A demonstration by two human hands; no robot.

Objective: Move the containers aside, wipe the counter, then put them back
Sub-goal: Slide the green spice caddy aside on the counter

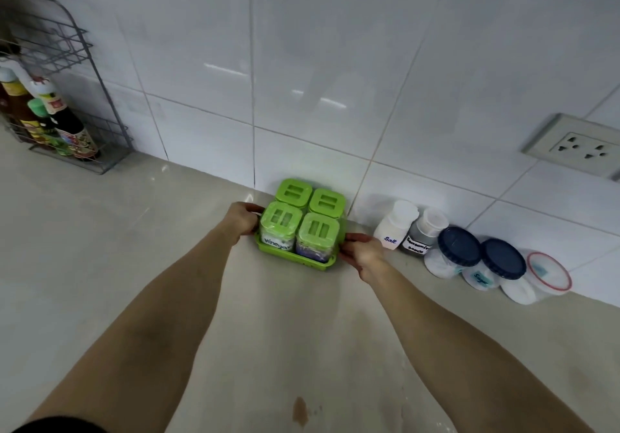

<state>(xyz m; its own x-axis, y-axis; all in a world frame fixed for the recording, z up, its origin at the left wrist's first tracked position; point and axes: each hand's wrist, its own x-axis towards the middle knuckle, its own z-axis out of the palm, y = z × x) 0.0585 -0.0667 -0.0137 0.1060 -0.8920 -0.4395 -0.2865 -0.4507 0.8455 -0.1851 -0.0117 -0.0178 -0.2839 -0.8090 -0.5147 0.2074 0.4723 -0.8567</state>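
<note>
A green tray [295,259] holding several clear jars with green lids [281,218] stands on the beige counter [100,264] against the tiled wall. One jar reads "vinegar". My left hand [242,219] grips the tray's left side and my right hand [361,252] grips its right side. To the right stand a white "Salt" bottle [396,224], a grey seasoning sauce bottle [423,235], two blue-lidded jars [459,247] [502,259] and a red-rimmed tub [547,273].
A wire rack [80,103] with sauce bottles [63,120] stands at the far left by the wall. A wall socket [577,145] sits at the right. A brown stain [299,411] marks the counter near me.
</note>
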